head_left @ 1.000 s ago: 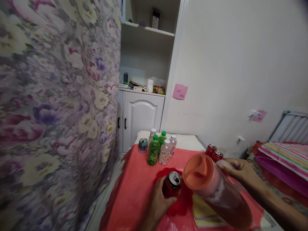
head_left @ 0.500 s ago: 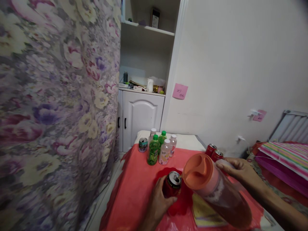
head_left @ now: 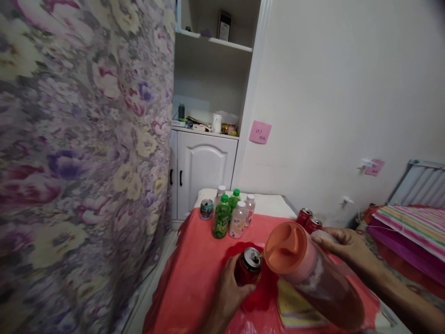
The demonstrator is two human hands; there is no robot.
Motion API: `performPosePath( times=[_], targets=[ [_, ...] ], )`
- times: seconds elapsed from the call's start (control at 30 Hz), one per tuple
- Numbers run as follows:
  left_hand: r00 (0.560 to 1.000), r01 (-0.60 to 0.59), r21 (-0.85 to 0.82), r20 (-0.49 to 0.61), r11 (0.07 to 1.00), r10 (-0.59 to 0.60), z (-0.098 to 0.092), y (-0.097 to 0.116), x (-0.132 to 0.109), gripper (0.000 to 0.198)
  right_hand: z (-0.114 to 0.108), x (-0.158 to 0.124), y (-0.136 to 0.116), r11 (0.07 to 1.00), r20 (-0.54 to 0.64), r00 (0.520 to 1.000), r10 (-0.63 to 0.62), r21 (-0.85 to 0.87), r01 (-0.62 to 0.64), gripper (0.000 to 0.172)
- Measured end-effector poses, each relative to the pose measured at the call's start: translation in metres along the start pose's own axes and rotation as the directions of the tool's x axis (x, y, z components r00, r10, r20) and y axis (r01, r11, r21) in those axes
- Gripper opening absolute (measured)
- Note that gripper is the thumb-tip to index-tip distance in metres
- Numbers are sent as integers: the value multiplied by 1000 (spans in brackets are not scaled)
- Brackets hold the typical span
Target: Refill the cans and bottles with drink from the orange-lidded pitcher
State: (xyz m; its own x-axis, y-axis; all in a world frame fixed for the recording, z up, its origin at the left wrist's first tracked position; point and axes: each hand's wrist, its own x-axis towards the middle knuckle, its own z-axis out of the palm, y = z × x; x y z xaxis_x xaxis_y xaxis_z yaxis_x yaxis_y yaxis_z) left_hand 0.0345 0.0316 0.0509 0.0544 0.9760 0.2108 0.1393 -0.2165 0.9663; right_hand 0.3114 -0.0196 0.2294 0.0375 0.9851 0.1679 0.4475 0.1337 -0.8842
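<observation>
My left hand (head_left: 231, 287) is wrapped around a dark red drink can (head_left: 249, 266), whose opened top faces up. Under the can lies a red scalloped tray (head_left: 262, 294). My right hand (head_left: 342, 246) grips the handle of a large pitcher (head_left: 323, 283) with an orange lid, tilted steeply to the left. Brownish liquid with some froth shows inside its clear body. The pitcher's spout is right at the can's opening, and a thin stream seems to run between them. A folded yellow cloth (head_left: 299, 308) is partly hidden beneath the pitcher.
Green bottles (head_left: 221, 220) and clear white-capped bottles (head_left: 238, 222) stand toward the table's back, beside a teal can (head_left: 206, 209). Two red cans (head_left: 304, 216) stand behind the pitcher. A red plastic sheet (head_left: 194, 260) covers the table. A floral curtain (head_left: 86, 162) hangs at left.
</observation>
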Motion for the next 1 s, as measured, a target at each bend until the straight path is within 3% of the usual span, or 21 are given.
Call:
performPosePath(
  times=[1.0],
  targets=[
    [1000,1,1,-12,1000,-1,0,2,0,79,1,-2,0,999,-1,1000,-22,-29,22,52]
  ],
)
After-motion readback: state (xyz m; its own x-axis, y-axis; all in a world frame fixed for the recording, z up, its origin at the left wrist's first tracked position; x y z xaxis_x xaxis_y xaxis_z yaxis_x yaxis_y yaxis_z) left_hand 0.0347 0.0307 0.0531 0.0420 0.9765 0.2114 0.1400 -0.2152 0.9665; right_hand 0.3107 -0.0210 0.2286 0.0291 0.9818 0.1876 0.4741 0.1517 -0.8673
